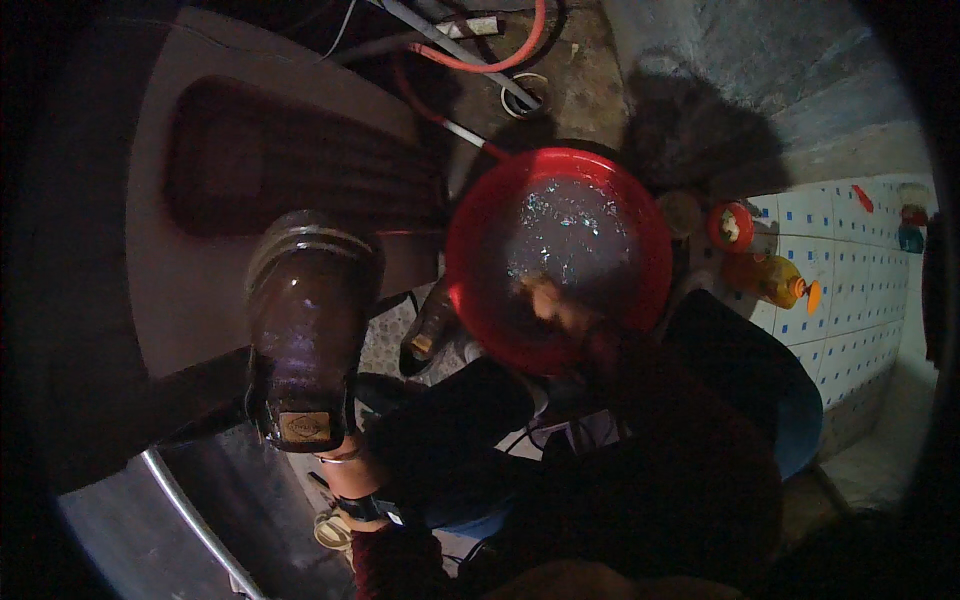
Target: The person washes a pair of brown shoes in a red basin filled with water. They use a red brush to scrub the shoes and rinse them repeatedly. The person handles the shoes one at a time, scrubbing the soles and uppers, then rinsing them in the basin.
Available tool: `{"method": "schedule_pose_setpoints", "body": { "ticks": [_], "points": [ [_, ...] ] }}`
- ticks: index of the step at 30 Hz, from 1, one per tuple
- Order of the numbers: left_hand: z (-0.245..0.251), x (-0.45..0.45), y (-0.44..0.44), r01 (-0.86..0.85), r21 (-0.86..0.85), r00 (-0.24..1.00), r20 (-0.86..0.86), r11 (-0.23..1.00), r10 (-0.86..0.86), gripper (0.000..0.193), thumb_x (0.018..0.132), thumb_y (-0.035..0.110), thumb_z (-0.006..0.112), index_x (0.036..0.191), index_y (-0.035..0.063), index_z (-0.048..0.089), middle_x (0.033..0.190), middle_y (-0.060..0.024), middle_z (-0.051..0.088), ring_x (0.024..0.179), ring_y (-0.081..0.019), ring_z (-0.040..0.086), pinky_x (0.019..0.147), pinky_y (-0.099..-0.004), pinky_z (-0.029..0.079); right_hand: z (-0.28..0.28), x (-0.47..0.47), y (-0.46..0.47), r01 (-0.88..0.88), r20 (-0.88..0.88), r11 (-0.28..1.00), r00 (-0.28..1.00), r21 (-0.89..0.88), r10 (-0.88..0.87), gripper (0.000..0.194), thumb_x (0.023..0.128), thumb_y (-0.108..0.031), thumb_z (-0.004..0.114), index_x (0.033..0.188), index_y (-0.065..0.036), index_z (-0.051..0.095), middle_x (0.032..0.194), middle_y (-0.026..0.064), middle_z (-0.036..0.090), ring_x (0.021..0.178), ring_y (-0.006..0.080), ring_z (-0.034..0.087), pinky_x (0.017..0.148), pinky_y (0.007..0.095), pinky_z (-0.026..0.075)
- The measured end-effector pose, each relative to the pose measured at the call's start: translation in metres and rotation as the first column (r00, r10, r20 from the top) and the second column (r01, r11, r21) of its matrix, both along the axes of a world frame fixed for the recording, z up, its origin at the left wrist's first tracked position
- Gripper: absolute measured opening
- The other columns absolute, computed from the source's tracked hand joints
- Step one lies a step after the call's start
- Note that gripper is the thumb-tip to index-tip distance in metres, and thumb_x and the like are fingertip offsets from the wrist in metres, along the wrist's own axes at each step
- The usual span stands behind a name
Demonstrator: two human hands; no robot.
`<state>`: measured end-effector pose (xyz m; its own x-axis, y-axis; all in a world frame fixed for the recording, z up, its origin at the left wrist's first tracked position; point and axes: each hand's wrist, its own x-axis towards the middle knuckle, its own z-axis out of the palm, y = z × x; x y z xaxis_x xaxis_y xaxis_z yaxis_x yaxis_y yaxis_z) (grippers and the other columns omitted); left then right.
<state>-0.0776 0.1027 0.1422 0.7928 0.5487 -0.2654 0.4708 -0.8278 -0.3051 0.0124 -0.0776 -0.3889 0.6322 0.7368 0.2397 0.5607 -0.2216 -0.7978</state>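
A dark, glossy wet shoe (304,330), possibly a rubber ankle boot, is held up on my left side. It has a tan patch near its opening, and my left wrist (352,469) goes into that opening. The left hand itself is hidden inside the shoe. My right hand (551,304) is down in the red basin (656,262), at the near side of the cloudy, sudsy water (574,232). It is blurred, and whether it holds anything cannot be seen. A second dark shoe (429,330) with a similar tan patch lies between the raised shoe and the basin.
Right of the basin, a bottle of yellow liquid (765,279) with an orange cap and a small red bowl (730,227) rest near the tiled surface (817,262). Beyond the basin are a floor drain (517,105), a grey pipe (457,45) and an orange hose (517,64).
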Motion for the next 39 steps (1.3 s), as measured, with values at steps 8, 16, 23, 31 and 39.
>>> {"method": "schedule_pose_setpoints", "body": {
  "ticks": [8,16,23,31,39],
  "points": [
    [-0.005,0.015,0.012,0.059,0.005,0.997,0.043,0.998,-0.059,0.045,0.090,0.026,0.044,0.132,0.0126,0.044,0.134,-0.0073,0.046,0.123,-0.0204,0.043,0.104,-0.0354,0.033,0.087,0.012,-0.052,-0.043,-0.222,0.589,0.946,-0.807,-0.235,0.033,0.083,-0.035,0.053,0.088,-0.006,0.067,0.092,0.0134,0.066,0.084,0.0335,0.063,0.073,0.0447,0.050],
    [0.005,0.031,0.002,0.121,-0.036,0.992,0.037,0.992,-0.120,0.046,0.089,0.026,0.044,0.133,0.0136,0.043,0.135,-0.0071,0.045,0.124,-0.0199,0.042,0.104,-0.0350,0.033,0.187,0.051,-0.036,0.051,-0.059,0.597,0.985,-0.800,-0.162,0.025,0.086,-0.024,0.051,0.096,-0.008,0.067,0.099,0.0165,0.064,0.086,0.0376,0.062,0.077,0.0441,0.050],
    [0.016,0.041,-0.010,0.426,0.125,0.903,0.005,0.896,-0.430,0.047,0.091,0.024,0.040,0.137,0.0140,0.039,0.142,-0.0048,0.037,0.128,-0.0192,0.037,0.109,-0.0339,0.026,0.264,0.075,-0.057,-0.101,-0.876,0.989,0.481,-0.106,-0.045,0.035,0.088,-0.019,0.050,0.123,-0.011,0.053,0.108,0.0084,0.061,0.092,0.0227,0.061,0.080,0.0402,0.050],
    [0.016,0.049,-0.015,0.452,0.130,0.883,0.073,0.883,-0.463,0.046,0.092,0.023,0.038,0.136,0.0125,0.039,0.142,-0.0061,0.038,0.128,-0.0201,0.037,0.109,-0.0349,0.027,0.347,0.076,-0.051,-0.179,-0.876,0.921,0.291,0.345,0.385,0.039,0.090,-0.012,0.044,0.129,-0.008,0.045,0.131,0.0093,0.043,0.105,0.0205,0.056,0.088,0.0435,0.047],
    [0.008,0.050,-0.011,0.374,-0.031,0.895,0.274,0.927,-0.351,0.045,0.093,0.023,0.035,0.136,0.0109,0.038,0.142,-0.0074,0.038,0.128,-0.0209,0.037,0.108,-0.0359,0.028,0.394,0.081,-0.038,0.153,-0.670,0.976,0.710,-0.154,-0.217,0.041,0.078,0.004,0.054,0.116,-0.012,0.056,0.083,0.0059,0.059,0.064,0.0130,0.057,0.050,0.0249,0.046]
  ]
}}
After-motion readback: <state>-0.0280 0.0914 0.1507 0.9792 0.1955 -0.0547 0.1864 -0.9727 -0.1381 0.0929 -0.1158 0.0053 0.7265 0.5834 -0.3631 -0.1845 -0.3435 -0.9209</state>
